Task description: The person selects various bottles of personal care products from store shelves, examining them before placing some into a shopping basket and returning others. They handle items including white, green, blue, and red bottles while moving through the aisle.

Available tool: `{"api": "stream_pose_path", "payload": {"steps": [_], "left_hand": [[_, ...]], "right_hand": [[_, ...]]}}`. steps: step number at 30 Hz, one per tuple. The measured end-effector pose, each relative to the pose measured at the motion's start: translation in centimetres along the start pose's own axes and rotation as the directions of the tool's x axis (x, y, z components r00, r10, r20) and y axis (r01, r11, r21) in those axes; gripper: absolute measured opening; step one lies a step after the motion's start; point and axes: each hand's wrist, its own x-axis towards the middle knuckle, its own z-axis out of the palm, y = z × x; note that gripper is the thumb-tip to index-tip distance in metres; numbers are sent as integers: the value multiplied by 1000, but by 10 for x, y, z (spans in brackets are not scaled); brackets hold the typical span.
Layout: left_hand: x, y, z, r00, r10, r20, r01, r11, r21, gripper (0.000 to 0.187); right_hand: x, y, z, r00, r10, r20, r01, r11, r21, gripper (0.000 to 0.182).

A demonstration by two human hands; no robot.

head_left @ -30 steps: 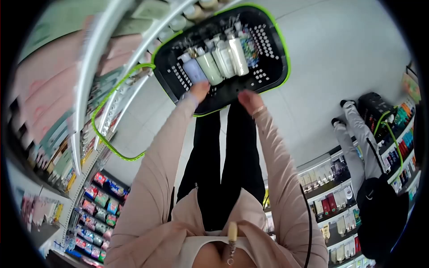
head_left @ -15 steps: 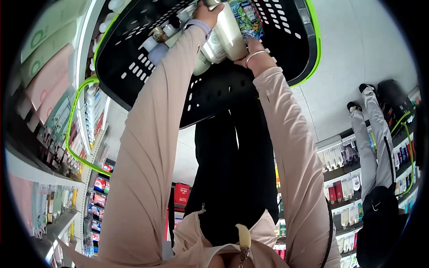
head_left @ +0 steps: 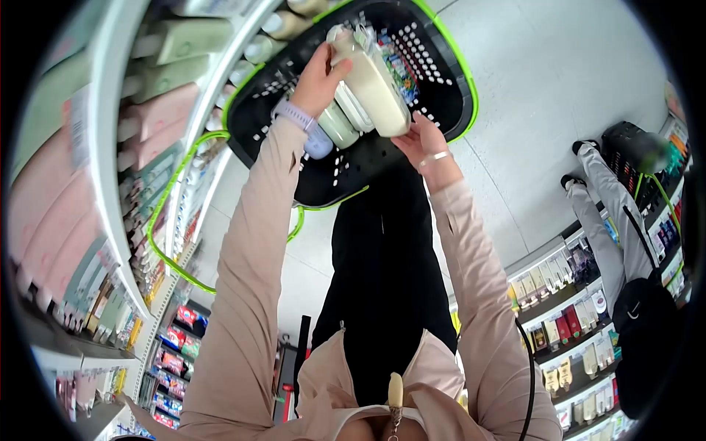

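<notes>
A large cream pump-style bottle (head_left: 376, 90) lies tilted over the black basket (head_left: 401, 163) with the lime-green rim. My left hand (head_left: 321, 82), with a lilac wristband, grips the bottle's upper end, thumb across its front. At the other end, the fingers of my right hand (head_left: 425, 147), which wears a bangle, hold the base. Beside it in the basket lie a white bottle (head_left: 353, 106), a pale green bottle (head_left: 338, 126) and a lavender bottle (head_left: 318, 142). A colourful patterned package (head_left: 401, 76) is partly hidden behind the cream bottle.
Store shelves with pink bottles (head_left: 62, 231) and green bottles (head_left: 193, 40) run close along the left. A green basket handle (head_left: 153, 228) hangs out to the left. On the right, a person in grey trousers (head_left: 610, 220) stands near another black basket (head_left: 629, 151) and more shelves (head_left: 566, 323).
The cream bottle, in both hands, now shows more fully above the others. My view has shifted, so the basket appears smaller and the left shelves larger.
</notes>
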Motion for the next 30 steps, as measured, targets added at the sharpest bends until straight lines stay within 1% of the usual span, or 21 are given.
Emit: {"api": "stream_pose_path", "payload": {"steps": [1,2,3,5,7,8,9,11,13,15,17,18,19,21,22,24,25,27,28,29,30], "left_hand": [[-12,32,-1,999,29,34,-30,999,41,34],[-27,64,1,996,77,46,-75,996,-47,32],[-36,83,-4,993,101,68,-98,994,-52,32],[-73,162,-6,997,-8,78,-1,994,109,34],[-105,218,4,971,225,78,-202,952,-232,35],[-121,239,-1,962,219,164,-171,948,-268,36],[-141,271,8,951,241,194,-134,886,-444,37],[-173,320,17,915,333,226,-163,820,-549,41],[-200,366,25,907,352,232,-154,789,-595,51],[-225,405,39,895,380,234,-155,756,-635,53],[-237,424,50,865,409,289,-159,772,-616,56],[-245,444,67,801,510,315,-221,740,-635,60],[-248,451,75,800,495,340,-229,775,-590,63],[-241,454,94,711,580,398,-321,771,-550,66],[-236,454,104,695,593,406,-330,765,-552,66],[-221,458,130,792,460,401,-346,880,-326,66],[-213,462,147,784,471,405,-356,875,-329,66],[-195,478,186,868,396,299,-356,917,-181,63],[-181,479,203,874,406,266,-362,910,-202,58],[-168,478,218,909,357,216,-311,925,-221,58],[-156,488,238,891,413,188,-365,899,-243,58]], "right_hand": [[-32,-4,4,993,-78,91,82,996,-40,36],[-65,-4,6,971,-153,182,169,983,-73,34],[-97,-3,9,967,-182,179,196,979,-58,30],[-174,-1,14,920,-286,269,306,952,-33,24],[-247,5,17,882,-333,334,348,937,16,21],[-285,5,18,864,-348,364,371,929,8,19],[-322,7,19,863,-351,365,382,924,-15,17],[-371,22,14,818,-486,309,528,846,-68,16],[-421,27,13,746,-604,281,651,751,-112,17],[-455,30,8,674,-697,245,732,673,-101,19],[-481,22,2,600,-766,232,800,586,-133,12],[-486,16,-5,594,-771,229,803,583,-119,11],[-487,6,-14,570,-783,248,821,537,-194,12],[-489,-15,-30,544,-800,254,839,506,-202,12],[-481,-28,-39,532,-809,250,846,492,-207,12],[-472,-58,-56,517,-824,232,856,491,-162,13],[-471,-75,-64,522,-825,216,853,506,-125,14],[-465,-116,-83,496,-833,245,867,491,-87,17],[-464,-139,-91,492,-837,240,870,462,-174,18],[-464,-164,-99,484,-843,234,867,426,-256,19],[-472,-188,-104,459,-853,246,879,398,-262,20]]}}
